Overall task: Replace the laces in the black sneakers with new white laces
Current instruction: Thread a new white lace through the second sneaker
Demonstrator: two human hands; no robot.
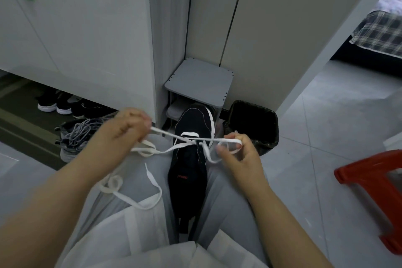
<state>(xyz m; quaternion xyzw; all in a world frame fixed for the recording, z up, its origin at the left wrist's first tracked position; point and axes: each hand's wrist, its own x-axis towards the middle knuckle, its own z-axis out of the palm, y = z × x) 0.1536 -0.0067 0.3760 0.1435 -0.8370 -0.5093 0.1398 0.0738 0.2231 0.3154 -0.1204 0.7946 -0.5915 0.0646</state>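
Note:
A black sneaker (191,159) with a white sole lies between my knees, toe pointing away from me. A white lace (187,135) runs through its lowest eyelets near the toe and crosses over the tongue. My left hand (128,128) grips one side of the lace and holds it taut out to the left. That side's long loose tail (152,180) drops in loops onto my lap. My right hand (237,150) pinches the other side of the lace, which loops over its fingers just right of the shoe.
A small grey stool (200,83) stands just beyond the shoe, with a black-lined waste bin (254,124) to its right. Grey sneakers (74,137) sit on the left floor, more shoes (58,102) under the white cabinet (87,28). A red plastic stool (374,185) is at right.

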